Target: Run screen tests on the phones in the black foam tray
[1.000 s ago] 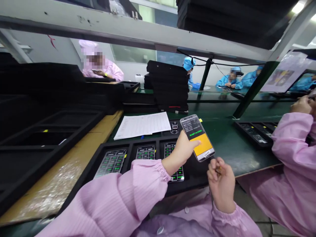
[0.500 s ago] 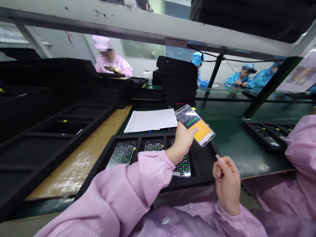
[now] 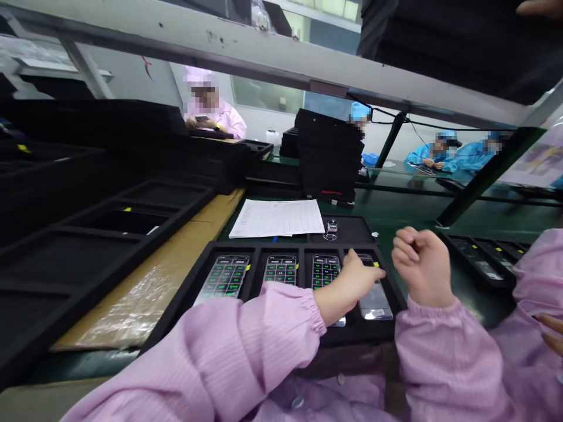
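Note:
A black foam tray (image 3: 259, 249) lies in front of me, a smartphone in each compartment. My left hand (image 3: 352, 278) reaches into the rightmost compartment, thumb and finger at opposite edges of a smartphone (image 3: 376, 302) with a dim screen and a yellow tab. That phone lies nearly flat in its slot. My forearm partly covers the phones to its left, the near one (image 3: 325, 269), another (image 3: 280, 269) and the far-left one (image 3: 224, 278), all showing green-marked grids. Closed, my right hand (image 3: 422, 266) is raised right of the tray; its curled fingers hide whatever they hold.
A printed sheet (image 3: 277, 218) and a small metal-and-clear object (image 3: 331, 228) lie behind the tray. Black trays are stacked (image 3: 328, 155) farther back and stand at left (image 3: 97, 258). At right are another phone tray (image 3: 475, 258) and a neighbour's pink sleeve (image 3: 541, 275). A shelf beam crosses above.
My left hand has lowered the phone into the tray's rightmost compartment, its orange screen now dim. My right hand has risen and turned; the small pale piece at its fingertips no longer shows.

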`<state>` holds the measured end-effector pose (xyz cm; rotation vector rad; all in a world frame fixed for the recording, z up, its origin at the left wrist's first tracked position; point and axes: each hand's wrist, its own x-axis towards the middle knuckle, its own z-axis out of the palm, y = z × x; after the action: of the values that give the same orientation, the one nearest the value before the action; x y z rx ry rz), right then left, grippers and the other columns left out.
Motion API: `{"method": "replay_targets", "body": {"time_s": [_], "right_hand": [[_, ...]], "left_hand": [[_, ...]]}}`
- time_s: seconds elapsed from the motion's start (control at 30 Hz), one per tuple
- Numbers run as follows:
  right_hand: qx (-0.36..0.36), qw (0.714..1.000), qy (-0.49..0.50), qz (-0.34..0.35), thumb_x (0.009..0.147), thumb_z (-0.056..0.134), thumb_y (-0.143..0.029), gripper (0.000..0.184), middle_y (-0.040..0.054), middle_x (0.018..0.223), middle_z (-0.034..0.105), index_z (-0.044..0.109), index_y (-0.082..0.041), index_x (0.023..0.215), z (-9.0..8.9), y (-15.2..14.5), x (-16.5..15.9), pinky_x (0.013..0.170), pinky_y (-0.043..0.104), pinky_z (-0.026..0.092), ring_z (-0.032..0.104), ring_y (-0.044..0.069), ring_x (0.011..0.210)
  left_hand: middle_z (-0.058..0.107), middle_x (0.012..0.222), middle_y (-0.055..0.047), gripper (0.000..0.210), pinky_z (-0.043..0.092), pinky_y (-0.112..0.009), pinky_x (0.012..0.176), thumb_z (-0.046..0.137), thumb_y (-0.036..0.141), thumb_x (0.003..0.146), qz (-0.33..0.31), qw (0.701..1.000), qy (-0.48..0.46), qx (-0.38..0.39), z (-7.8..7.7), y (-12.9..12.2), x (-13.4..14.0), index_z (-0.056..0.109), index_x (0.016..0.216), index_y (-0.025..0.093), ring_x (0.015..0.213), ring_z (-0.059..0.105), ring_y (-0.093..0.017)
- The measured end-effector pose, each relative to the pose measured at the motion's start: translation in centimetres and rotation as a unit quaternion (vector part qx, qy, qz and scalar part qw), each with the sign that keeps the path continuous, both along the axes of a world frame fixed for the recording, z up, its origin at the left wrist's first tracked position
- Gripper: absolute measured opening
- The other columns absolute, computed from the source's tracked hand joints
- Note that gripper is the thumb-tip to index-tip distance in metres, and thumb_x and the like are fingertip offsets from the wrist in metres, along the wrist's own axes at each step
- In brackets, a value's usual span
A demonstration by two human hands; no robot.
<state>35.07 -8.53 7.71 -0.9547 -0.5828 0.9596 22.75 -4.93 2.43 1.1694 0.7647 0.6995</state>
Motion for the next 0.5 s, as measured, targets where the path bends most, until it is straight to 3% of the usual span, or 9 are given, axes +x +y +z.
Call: {"method": "replay_targets", "body": {"time_s": [0.07,0.13,0.23,0.3,0.37,0.5], "right_hand": [[-0.061,0.997,-0.044,0.016,0.084,0.051,-0.021,0.026,-0.0087,0.058,0.03,0.034,-0.021,0.064,0.1,4.0,0.7,0.032,0.015,0.022,0.019,0.004,0.04],[-0.12,0.989,-0.08,0.016,0.099,0.046,-0.027,0.029,-0.0081,0.059,0.034,0.046,-0.018,0.071,-0.8,7.9,1.3,0.035,0.016,0.024,0.024,0.004,0.041],[-0.198,0.967,-0.158,0.006,0.1,0.057,-0.039,0.025,-0.0002,0.083,0.059,0.061,-0.014,0.1,-3.4,12.3,1.9,0.053,0.021,0.049,0.054,0.009,0.061],[-0.228,0.948,-0.221,0.0,0.098,0.062,-0.039,0.03,0.0056,0.105,0.064,0.061,-0.015,0.116,-5.1,13.8,2.1,0.071,0.031,0.057,0.064,0.015,0.083],[-0.247,0.927,-0.282,-0.004,0.098,0.062,-0.038,0.033,0.0082,0.116,0.063,0.061,-0.016,0.122,-6.2,14.5,2.4,0.08,0.038,0.058,0.065,0.019,0.095],[-0.264,0.887,-0.378,-0.012,0.098,0.062,-0.038,0.03,0.0074,0.114,0.065,0.063,-0.015,0.117,-5.7,14.7,3.0,0.085,0.04,0.057,0.065,0.02,0.097]], "left_hand": [[0.057,0.14,-0.02,0.076,0.042,-0.042,0.11,0.075,0.022,0.065,0.009,1.0,-0.014,-0.012,2.2,-0.2,-2.8,0.047,0.135,0.017,0.133,0.052,-0.032],[0.043,0.155,-0.019,0.081,0.035,-0.041,0.117,0.073,0.025,0.067,0.034,0.997,-0.049,-0.04,4.1,-0.5,-6.1,0.043,0.142,0.017,0.146,0.037,-0.031],[0.043,0.156,-0.015,0.075,0.032,-0.042,0.12,0.071,0.027,0.07,0.081,0.993,-0.089,-0.018,5.6,-1.2,-11.2,0.047,0.14,0.018,0.147,0.036,-0.029],[0.047,0.153,-0.013,0.07,0.033,-0.044,0.12,0.072,0.03,0.071,0.122,0.989,-0.087,0.007,5.5,-1.5,-14.4,0.05,0.137,0.019,0.145,0.04,-0.029],[0.05,0.152,-0.012,0.068,0.035,-0.047,0.12,0.073,0.035,0.072,0.172,0.982,-0.069,0.03,4.9,-1.6,-17.4,0.052,0.135,0.02,0.145,0.041,-0.03],[0.056,0.146,-0.01,0.061,0.035,-0.051,0.12,0.074,0.04,0.071,0.289,0.955,-0.025,0.066,3.7,-1.5,-22.5,0.058,0.128,0.023,0.143,0.044,-0.032]]}}
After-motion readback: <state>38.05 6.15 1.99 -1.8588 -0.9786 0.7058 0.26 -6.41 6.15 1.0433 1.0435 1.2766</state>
